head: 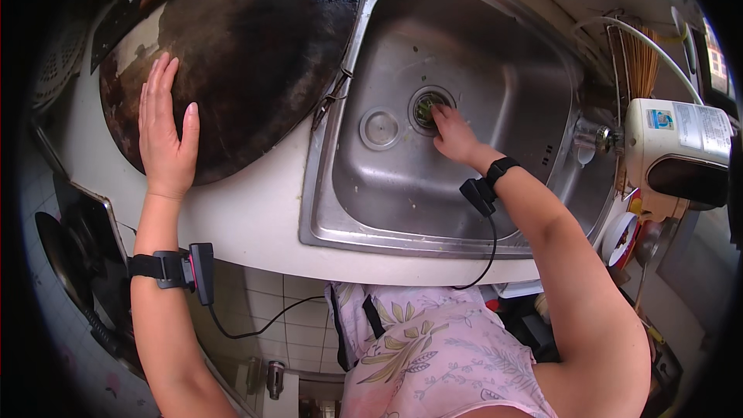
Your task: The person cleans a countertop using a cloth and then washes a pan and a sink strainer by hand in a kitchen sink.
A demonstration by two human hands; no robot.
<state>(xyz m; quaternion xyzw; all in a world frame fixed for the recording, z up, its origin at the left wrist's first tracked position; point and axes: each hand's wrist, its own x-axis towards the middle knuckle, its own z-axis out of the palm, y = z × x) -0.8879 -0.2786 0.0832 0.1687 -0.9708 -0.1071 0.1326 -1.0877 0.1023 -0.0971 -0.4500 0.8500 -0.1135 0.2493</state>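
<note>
My left hand (168, 128) rests flat, palm down, on a large round dark cutting board (249, 64), its fingers held nearly straight and nothing in its grasp. In the stainless steel sink (400, 186), my right hand (455, 133) reaches with its fingertips into the drain opening. Green vegetable scraps (425, 107) lie in the drain at those fingertips; whether the fingers grip any is hard to tell. A round metal drain cover (380, 128) lies on the sink floor just left of the drain.
A cleaver (119, 26) with a wooden handle lies on the board's far left edge. At the right, a white water heater (667, 133) stands beside the faucet (589, 138). A white bowl (619, 238) is below it. Pans (64, 261) sit at the lower left.
</note>
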